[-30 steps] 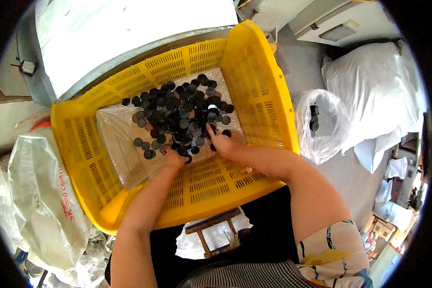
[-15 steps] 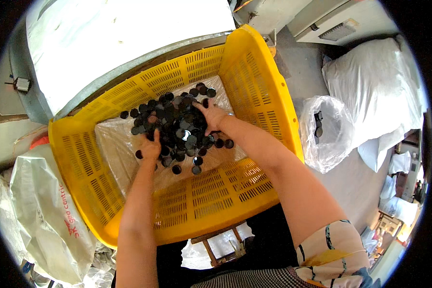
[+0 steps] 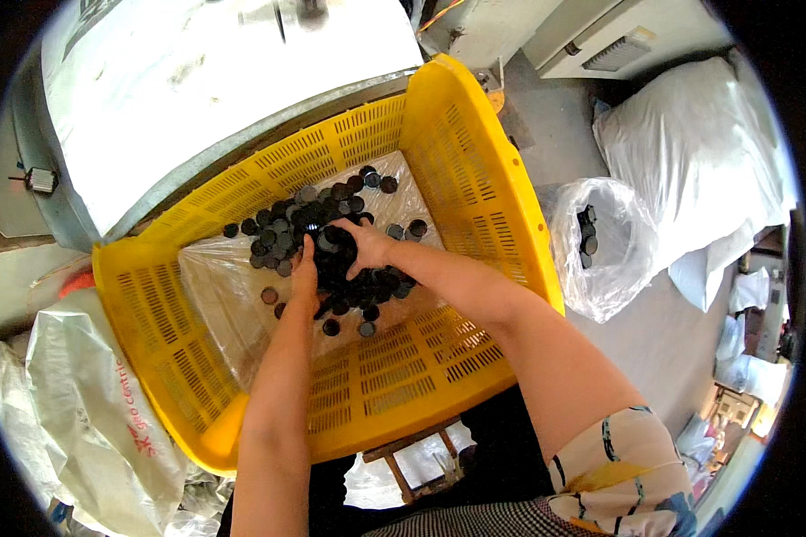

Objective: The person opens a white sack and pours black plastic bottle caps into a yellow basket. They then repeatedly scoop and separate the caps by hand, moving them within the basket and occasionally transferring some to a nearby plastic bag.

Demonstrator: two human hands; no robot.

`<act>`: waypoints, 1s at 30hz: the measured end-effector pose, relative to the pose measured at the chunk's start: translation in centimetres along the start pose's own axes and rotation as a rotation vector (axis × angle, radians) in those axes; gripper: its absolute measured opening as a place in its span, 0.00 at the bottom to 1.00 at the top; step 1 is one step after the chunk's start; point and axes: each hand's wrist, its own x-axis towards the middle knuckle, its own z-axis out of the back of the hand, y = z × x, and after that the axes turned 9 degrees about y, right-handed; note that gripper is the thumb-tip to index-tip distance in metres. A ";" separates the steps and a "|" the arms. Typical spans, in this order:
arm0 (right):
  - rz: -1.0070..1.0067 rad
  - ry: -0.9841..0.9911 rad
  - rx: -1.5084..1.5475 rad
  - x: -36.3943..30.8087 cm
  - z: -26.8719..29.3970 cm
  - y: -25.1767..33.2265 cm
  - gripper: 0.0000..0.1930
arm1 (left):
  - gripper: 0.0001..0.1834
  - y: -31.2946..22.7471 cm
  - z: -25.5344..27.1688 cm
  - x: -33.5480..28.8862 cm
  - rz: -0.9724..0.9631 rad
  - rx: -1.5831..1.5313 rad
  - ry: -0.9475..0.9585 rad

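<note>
A loose heap of small round black caps [image 3: 282, 234] lies on a clear plastic liner [image 3: 219, 291] inside a large yellow slotted crate [image 3: 349, 438]. Both my hands reach into the heap from the near side. My left hand [image 3: 304, 276] is cupped against its left part, its fingertips partly hidden among the caps. From the right, my right hand [image 3: 367, 249] curves round the caps, thumb and fingers apart. A dark clump of caps is gathered between my two palms. One brownish cap [image 3: 270, 294] lies apart, left of my left hand.
A bright white sheet-like surface with a metal edge [image 3: 242, 98] borders the crate's far side. To the right stand an open clear bag [image 3: 600, 291] with black pieces inside and a bulky white sack [image 3: 690, 143]. Pale plastic bags [image 3: 85, 403] crowd the left.
My hands have come closer together and drawn caps into a tighter clump between them. The right one shifted left and nearer; the left one moved right. The brownish cap now lies outside the heap.
</note>
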 end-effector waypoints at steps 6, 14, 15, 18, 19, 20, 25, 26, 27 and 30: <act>0.159 0.050 0.189 -1.7 0.0 2.7 0.51 | 0.38 -1.0 -1.3 -4.2 -0.067 -0.366 0.175; 0.280 -0.186 0.016 -9.0 1.0 6.3 0.47 | 0.32 -1.1 -3.9 -9.2 -0.269 -0.537 0.239; 0.269 -0.202 0.040 -9.8 1.2 6.9 0.46 | 0.32 -1.4 -4.3 -10.3 -0.321 -0.530 0.267; 0.258 -0.238 0.109 -16.2 4.1 10.1 0.44 | 0.32 -4.3 -6.4 -16.2 -0.332 -0.456 0.215; 0.300 -0.336 0.115 -18.2 4.8 10.6 0.43 | 0.32 -5.0 -7.5 -17.9 -0.390 -0.434 0.210; 0.349 -0.430 0.121 -19.8 5.3 11.1 0.43 | 0.31 -5.8 -8.3 -19.3 -0.451 -0.414 0.199; 0.336 -0.767 0.046 -31.9 8.9 9.5 0.42 | 0.24 -7.9 -17.8 -25.8 -0.621 -0.269 0.392; 0.303 -0.805 0.046 -34.4 9.6 8.7 0.41 | 0.22 -7.8 -20.0 -26.8 -0.664 -0.244 0.458; 0.294 -0.850 0.013 -36.4 10.1 7.6 0.41 | 0.21 -7.6 -22.3 -27.6 -0.683 -0.215 0.493; 0.255 -0.931 -0.020 -40.1 11.2 3.8 0.40 | 0.22 -6.8 -28.1 -28.1 -0.623 -0.167 0.574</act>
